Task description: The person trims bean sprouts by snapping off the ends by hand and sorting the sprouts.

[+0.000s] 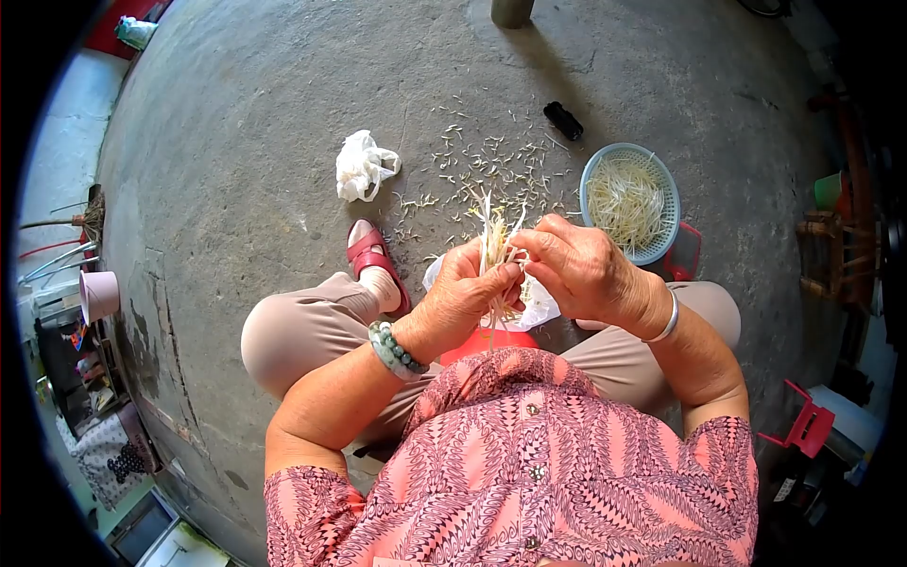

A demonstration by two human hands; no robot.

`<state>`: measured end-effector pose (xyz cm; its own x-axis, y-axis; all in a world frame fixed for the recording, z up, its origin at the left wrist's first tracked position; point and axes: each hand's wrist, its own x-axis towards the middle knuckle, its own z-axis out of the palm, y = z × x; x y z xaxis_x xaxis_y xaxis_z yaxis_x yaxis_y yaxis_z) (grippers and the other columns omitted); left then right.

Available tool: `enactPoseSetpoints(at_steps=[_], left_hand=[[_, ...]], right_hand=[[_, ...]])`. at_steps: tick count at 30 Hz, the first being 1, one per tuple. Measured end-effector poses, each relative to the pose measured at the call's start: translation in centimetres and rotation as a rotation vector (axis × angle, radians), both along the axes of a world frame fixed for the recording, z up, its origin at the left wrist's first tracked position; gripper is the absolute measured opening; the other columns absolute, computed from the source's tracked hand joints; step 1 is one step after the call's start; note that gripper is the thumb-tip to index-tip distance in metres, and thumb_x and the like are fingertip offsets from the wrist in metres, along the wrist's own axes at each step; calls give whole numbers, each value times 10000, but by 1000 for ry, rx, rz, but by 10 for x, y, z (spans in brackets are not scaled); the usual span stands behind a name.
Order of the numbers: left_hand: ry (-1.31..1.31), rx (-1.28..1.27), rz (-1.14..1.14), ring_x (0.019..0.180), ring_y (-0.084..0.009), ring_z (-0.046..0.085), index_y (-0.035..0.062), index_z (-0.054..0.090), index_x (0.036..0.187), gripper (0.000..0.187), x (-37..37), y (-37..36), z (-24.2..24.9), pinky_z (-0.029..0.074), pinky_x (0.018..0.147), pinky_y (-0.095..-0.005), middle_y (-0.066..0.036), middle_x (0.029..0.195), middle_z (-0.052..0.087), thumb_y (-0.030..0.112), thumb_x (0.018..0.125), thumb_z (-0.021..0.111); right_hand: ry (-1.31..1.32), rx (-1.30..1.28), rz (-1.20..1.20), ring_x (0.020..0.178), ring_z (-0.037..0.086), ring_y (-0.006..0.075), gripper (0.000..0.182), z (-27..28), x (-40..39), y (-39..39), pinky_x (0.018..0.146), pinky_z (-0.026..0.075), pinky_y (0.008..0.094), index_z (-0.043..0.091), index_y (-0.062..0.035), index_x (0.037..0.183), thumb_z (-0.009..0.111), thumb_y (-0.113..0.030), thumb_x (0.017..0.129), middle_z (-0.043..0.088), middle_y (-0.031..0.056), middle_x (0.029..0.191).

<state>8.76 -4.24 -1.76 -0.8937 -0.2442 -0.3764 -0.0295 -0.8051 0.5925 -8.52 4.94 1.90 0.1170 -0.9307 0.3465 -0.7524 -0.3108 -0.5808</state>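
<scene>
A bunch of pale bean sprouts [495, 236] stands up out of my left hand [468, 295], whose fingers and thumb are wrapped round it. My right hand [581, 265] is beside it, thumb and fingers pinched together at the right edge of the bunch; what lies between those fingertips is too small to name. Below both hands a white plastic bag [540, 304] rests over a red container [510, 337], partly hidden by my hands. A light blue basket [672, 203] holding many sprouts [624, 200] is on the floor to the right.
Small sprout bits [501, 163] are scattered on the concrete floor ahead. A crumpled white bag [363, 166] lies at the front left, a black object [564, 121] near the basket. A pink bucket [98, 296] stands far left, a red stool [809, 421] at the right.
</scene>
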Motion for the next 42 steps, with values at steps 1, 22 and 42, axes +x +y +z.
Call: enactPoseSetpoints(at_steps=[1, 22, 42], left_hand=[[0, -1, -8, 721, -102, 549, 47, 523, 1097, 217, 0, 0, 0, 510, 693, -294, -11, 843, 558, 136, 914, 601], [7, 1, 1, 689, -101, 540, 50, 555, 1049, 165, 3, 1, -5, 499, 669, -286, -8, 811, 562, 135, 916, 604], [1, -34, 2, 676, -105, 533, 45, 547, 1045, 180, 3, 2, -3, 486, 646, -280, -5, 784, 549, 152, 916, 611]], right_hand=[[-12, 5, 9, 688, 609, 270, 302, 1, -1, 0, 543, 525, 329, 558, 7, 1013, 647, 16, 725, 539, 119, 790], [8, -24, -44, 581, 590, 251, 257, -2, 10, 3, 478, 492, 339, 549, -22, 960, 612, 18, 715, 520, 94, 757], [-113, -42, -173, 894, 580, 328, 240, -5, 1, -5, 784, 479, 389, 636, -16, 934, 691, -2, 701, 592, 153, 972]])
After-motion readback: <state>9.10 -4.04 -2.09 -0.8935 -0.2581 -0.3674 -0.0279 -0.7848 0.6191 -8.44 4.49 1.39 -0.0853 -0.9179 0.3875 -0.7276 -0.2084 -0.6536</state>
